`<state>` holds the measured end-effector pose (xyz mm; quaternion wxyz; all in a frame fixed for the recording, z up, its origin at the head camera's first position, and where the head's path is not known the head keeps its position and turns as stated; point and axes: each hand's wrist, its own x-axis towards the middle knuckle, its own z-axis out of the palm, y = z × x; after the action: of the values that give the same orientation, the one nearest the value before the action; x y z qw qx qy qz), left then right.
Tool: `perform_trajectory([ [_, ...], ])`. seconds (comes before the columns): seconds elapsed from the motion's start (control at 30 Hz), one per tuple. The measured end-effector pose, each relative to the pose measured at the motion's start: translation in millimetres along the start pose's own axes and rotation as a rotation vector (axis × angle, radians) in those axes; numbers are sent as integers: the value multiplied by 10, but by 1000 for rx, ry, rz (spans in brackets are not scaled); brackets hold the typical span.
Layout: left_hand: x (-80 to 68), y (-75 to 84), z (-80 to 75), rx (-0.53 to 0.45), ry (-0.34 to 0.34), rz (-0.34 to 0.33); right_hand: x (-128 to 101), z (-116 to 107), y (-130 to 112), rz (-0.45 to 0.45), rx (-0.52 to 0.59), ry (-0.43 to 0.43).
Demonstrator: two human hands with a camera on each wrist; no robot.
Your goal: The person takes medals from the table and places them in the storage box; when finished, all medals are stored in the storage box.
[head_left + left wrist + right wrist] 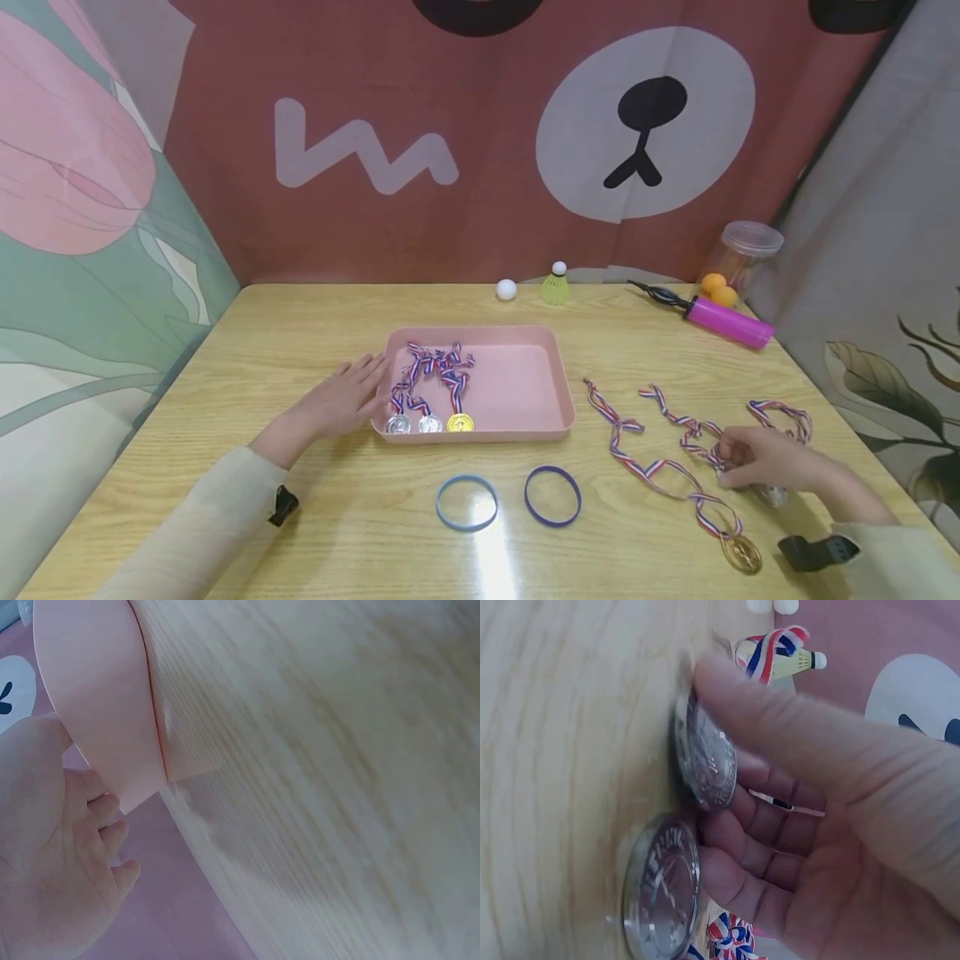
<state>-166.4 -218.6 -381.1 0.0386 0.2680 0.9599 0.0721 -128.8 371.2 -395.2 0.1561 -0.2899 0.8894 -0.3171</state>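
Pinching a silver medal (705, 754) on the table (300, 333), the right hand (765, 462) grip is closed; three medals (429, 423) already lie in the pink tray (525, 392), three remain outside. The left hand (341, 404) rests open beside the tray.

A makeshift recording booth rather than a lived-in room: a light wooden tabletop (315, 333) is boxed in on three sides by hanging printed cloths, a bear-face cloth (645, 125) behind and floral cloths (82, 217) at the sides. Sports oddments lie along the back edge: a shuttlecock (556, 285), a white ball (506, 289), a pink pump (726, 322).
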Motion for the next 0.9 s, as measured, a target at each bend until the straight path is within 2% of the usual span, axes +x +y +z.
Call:
perform_trajectory([
  [0.23, 1, -6, 4, 1, 0, 1, 16, 8, 17, 75, -55, 32],
  [0.5, -6, 2, -4, -2, 4, -1, 41, -58, 9, 101, -112, 43],
  [0.7, -7, -3, 6, 1, 8, 5, 40, -125, -14, 89, -87, 156],
  [0.9, -6, 2, 1, -1, 6, 5, 44, -241, -46, 250, -14, 208],
])
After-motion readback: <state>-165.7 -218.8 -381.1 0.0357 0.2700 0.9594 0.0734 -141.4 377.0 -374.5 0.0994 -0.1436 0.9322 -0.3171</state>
